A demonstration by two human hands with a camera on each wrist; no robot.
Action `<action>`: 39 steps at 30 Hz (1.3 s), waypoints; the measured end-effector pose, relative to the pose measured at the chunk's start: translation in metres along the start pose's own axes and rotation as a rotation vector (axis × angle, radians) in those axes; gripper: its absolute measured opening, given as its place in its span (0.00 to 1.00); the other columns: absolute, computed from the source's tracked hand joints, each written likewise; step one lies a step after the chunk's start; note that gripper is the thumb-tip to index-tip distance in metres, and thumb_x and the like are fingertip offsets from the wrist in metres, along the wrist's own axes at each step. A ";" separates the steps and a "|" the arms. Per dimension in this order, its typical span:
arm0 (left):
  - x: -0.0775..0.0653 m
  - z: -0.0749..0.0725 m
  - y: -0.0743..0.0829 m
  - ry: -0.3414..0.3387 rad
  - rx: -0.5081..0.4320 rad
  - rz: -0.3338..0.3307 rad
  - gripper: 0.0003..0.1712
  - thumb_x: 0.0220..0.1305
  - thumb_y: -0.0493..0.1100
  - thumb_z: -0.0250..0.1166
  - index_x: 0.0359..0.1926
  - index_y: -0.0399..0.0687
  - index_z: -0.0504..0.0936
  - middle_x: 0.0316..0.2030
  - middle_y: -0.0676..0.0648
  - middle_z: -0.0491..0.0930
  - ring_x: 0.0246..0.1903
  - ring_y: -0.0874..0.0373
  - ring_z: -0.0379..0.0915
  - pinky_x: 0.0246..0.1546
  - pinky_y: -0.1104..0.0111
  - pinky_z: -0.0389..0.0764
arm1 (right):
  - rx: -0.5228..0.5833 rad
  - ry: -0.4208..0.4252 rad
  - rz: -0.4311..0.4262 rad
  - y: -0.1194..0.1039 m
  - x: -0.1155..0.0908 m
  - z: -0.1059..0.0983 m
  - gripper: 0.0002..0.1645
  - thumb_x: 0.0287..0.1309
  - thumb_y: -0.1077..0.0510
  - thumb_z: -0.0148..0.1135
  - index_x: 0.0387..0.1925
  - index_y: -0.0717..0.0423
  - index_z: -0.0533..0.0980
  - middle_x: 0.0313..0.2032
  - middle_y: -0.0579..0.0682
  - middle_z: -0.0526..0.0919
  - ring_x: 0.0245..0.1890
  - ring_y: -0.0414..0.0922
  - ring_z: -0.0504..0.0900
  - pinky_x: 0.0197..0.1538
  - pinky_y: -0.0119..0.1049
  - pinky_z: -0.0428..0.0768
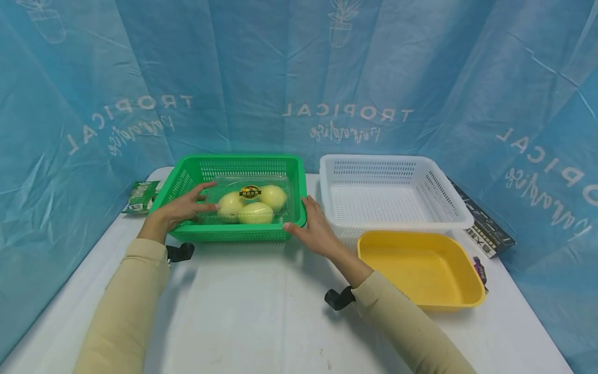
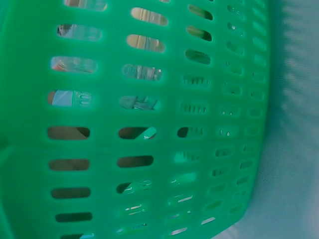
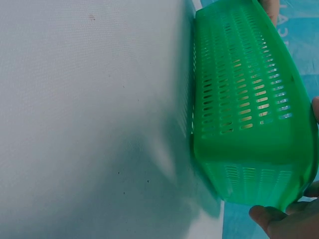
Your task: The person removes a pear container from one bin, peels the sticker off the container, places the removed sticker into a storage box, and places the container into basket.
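The basket (image 1: 229,231) masks the left-wrist view; left hand (image 1: 182,208) spreads at the box's (image 1: 250,193) nine o'clock, right hand (image 1: 318,232) grips the basket's four-o'clock corner.

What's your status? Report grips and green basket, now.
Left grip spread by clear box. Right grip holds green basket. Box inside. White basket close on right.

The left hand (image 1: 183,206) reaches into the green rectangular plastic basket (image 1: 233,234), fingers (image 1: 205,207) extended. The right hand (image 1: 318,228) grips its near-right corner.
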State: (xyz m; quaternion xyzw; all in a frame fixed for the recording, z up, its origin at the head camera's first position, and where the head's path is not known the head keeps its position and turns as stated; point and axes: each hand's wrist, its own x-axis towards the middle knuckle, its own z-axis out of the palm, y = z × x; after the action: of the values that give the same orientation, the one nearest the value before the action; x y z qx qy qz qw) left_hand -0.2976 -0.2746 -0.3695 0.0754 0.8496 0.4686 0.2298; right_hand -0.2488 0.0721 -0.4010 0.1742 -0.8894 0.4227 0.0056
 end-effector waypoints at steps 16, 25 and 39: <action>0.002 0.002 0.001 0.025 0.012 0.014 0.51 0.65 0.52 0.59 0.74 0.63 0.32 0.72 0.31 0.32 0.70 0.29 0.38 0.60 0.37 0.61 | -0.007 -0.005 0.019 0.001 0.001 0.000 0.53 0.57 0.40 0.60 0.73 0.59 0.46 0.74 0.57 0.45 0.74 0.53 0.47 0.72 0.53 0.55; -0.002 0.002 0.000 0.060 0.011 0.044 0.51 0.64 0.54 0.61 0.74 0.63 0.35 0.72 0.32 0.35 0.70 0.31 0.38 0.62 0.36 0.55 | -0.006 -0.003 0.007 0.002 0.002 0.001 0.53 0.58 0.40 0.60 0.72 0.59 0.47 0.74 0.59 0.46 0.74 0.54 0.48 0.72 0.54 0.55; -0.007 0.002 0.006 0.139 0.053 0.112 0.50 0.62 0.58 0.60 0.74 0.66 0.37 0.73 0.36 0.35 0.71 0.33 0.33 0.59 0.34 0.55 | -0.006 -0.011 0.014 0.003 0.001 0.001 0.53 0.58 0.38 0.59 0.73 0.58 0.46 0.74 0.57 0.44 0.74 0.54 0.47 0.72 0.55 0.56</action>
State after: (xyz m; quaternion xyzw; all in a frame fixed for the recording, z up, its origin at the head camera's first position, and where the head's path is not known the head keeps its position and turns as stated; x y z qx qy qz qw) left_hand -0.2911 -0.2721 -0.3635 0.0960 0.8700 0.4623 0.1419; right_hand -0.2509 0.0726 -0.4040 0.1703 -0.8918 0.4191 -0.0020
